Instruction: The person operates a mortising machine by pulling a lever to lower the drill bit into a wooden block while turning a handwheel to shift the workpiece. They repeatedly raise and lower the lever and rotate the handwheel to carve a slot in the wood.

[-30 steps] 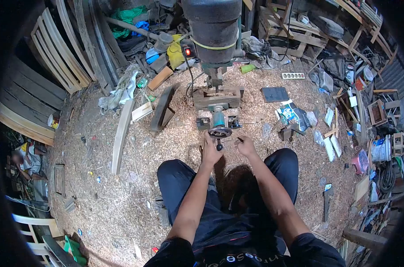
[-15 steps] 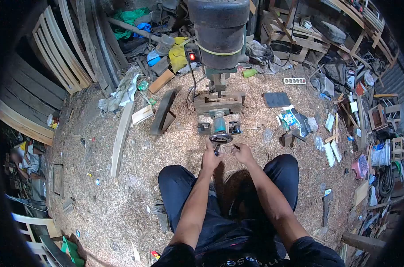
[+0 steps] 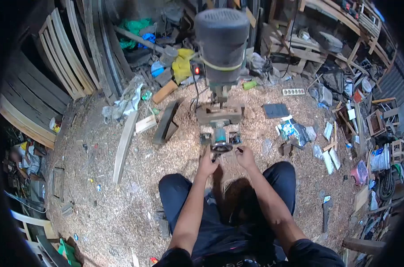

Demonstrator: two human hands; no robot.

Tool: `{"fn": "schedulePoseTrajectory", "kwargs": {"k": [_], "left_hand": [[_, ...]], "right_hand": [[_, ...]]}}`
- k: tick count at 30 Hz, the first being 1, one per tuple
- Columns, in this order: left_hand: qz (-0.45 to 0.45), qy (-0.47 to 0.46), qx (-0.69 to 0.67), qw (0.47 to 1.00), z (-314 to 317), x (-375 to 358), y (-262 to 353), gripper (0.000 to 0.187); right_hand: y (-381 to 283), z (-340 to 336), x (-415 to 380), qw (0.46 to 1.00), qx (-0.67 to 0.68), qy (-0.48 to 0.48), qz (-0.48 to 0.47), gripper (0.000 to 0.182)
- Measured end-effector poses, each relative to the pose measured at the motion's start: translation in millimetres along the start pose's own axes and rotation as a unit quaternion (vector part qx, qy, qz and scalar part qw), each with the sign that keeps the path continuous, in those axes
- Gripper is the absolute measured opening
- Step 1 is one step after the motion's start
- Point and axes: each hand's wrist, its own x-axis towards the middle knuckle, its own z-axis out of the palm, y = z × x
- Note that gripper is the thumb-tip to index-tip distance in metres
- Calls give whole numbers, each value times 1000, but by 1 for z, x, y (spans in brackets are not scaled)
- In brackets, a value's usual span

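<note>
In front of me stands a drilling machine with a large dark motor housing (image 3: 222, 42) and a red lit switch (image 3: 197, 70). Below its spindle a wooden block (image 3: 211, 115) sits on the machine's carriage. A dark round handwheel (image 3: 221, 148) is at the near end of a teal shaft housing (image 3: 220, 133). My left hand (image 3: 207, 163) is closed around the handwheel's dark handle, at the wheel's lower left. My right hand (image 3: 245, 158), just right of the wheel, has its fingers closed on a small dark handle (image 3: 240, 151); what that joins to is not clear.
Wood shavings cover the floor. Left of the machine lie a dark angled timber (image 3: 168, 122) and a long pale board (image 3: 125, 147). A dark flat plate (image 3: 276, 110) and a power strip (image 3: 293, 92) lie to the right. A person (image 3: 28, 158) sits at the far left.
The view has tilted, so the machine and floor items appear lower. Both hands stay near the handwheel, the right one slightly farther right. The spindle blurs a little in the newer frame.
</note>
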Motion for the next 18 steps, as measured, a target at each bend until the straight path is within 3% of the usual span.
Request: {"fn": "schedulePoseTrajectory", "kwargs": {"k": [2,3,5,8,10,12,13,18], "left_hand": [[-42,7,-32,999,-42,24,61,64],[-8,81,-18,997,-47,42,69,52],[75,190,-22,979,-85,77,140,46],[186,296,-31,936,-135,135,237,36],[297,367,-51,880,-156,185,280,35],[355,398,-39,845,-172,225,320,35],[359,396,-23,845,-176,244,331,36],[333,368,15,868,-182,289,347,33]], "right_hand": [[-43,-32,17,993,86,85,-13,28],[-75,-53,23,983,130,127,-20,29],[-141,-101,41,967,159,177,-94,34],[-224,-163,78,925,239,226,-190,33],[-281,-202,109,887,310,255,-228,29],[-323,-235,148,855,276,325,-296,23],[-337,-245,173,855,282,328,-286,22],[-375,-275,313,892,196,340,-222,48]]}}
